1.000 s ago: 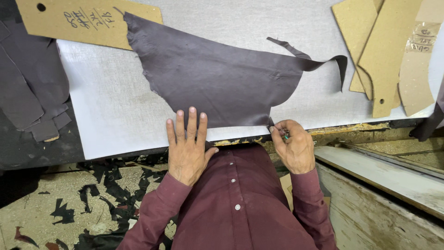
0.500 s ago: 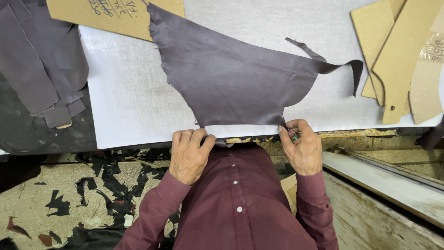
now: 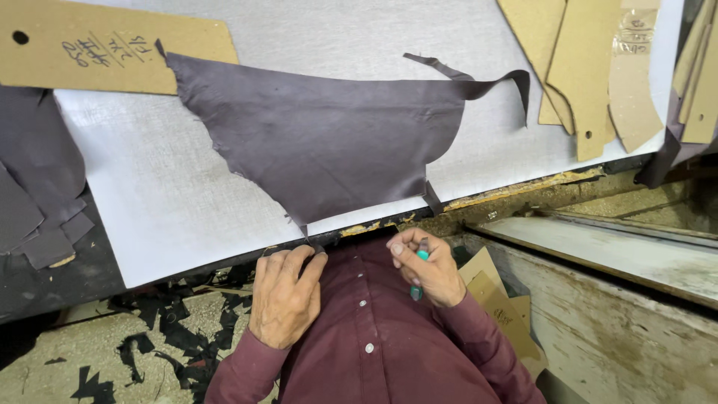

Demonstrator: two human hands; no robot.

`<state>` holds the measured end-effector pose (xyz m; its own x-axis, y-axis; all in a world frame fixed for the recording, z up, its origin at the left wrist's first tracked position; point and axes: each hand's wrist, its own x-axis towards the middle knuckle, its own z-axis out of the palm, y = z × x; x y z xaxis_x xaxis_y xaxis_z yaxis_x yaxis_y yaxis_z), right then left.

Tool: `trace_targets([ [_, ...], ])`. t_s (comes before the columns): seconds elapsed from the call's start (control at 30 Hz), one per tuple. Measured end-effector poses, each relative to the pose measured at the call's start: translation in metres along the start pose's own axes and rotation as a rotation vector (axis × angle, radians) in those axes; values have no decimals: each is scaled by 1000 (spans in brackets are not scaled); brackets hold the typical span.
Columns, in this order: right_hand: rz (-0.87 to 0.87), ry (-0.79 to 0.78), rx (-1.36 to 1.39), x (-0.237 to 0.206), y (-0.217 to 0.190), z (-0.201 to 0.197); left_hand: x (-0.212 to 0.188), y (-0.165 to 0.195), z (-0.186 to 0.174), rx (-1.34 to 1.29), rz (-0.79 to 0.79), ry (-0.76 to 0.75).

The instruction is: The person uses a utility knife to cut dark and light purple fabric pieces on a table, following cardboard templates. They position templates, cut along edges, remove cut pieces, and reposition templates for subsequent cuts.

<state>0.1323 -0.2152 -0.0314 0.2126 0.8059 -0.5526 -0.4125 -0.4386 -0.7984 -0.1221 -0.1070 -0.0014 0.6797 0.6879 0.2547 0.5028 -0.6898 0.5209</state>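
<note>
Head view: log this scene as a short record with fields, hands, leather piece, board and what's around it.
left hand: at the board's near edge, fingertips at the leather's lowest tip
right hand: closed on a small teal tool, off the board
leather: dark purple piece, flat on the board
board: pale grey cutting surface
patterns: tan cardboard shapes, upper right
card: tan, upper left
scraps: dark offcuts on the floor

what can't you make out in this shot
Head view, the only one:
- Tool in the right hand: only teal and dark bits show; the fingers hide the rest, so its kind is unclear.
- Left hand fingertips: curled at the table edge near the leather corner; whether they pinch it is unclear.
- Cardboard patterns: cut off by the top edge.
- Dark pieces: cut off by the left edge.
</note>
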Motion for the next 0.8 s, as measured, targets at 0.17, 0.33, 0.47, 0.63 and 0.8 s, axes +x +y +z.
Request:
trace_targets([
  [0.17,38,-76,-217,-8,0,2,28,6,7,-38,27,70],
  [0.33,112,-101,-388,-16,-4,-10,85,-2,49,82,-83,-43],
  [0.47,111,-60,-406,-14,-5,-34,134,2,94,291,-173,-120],
  [0.63,-73,-96,-415,-1,-14,-81,206,47,144,311,-208,-336],
  [0.8,-11,-32,-407,13,-37,-128,249,96,180,292,-81,-410],
])
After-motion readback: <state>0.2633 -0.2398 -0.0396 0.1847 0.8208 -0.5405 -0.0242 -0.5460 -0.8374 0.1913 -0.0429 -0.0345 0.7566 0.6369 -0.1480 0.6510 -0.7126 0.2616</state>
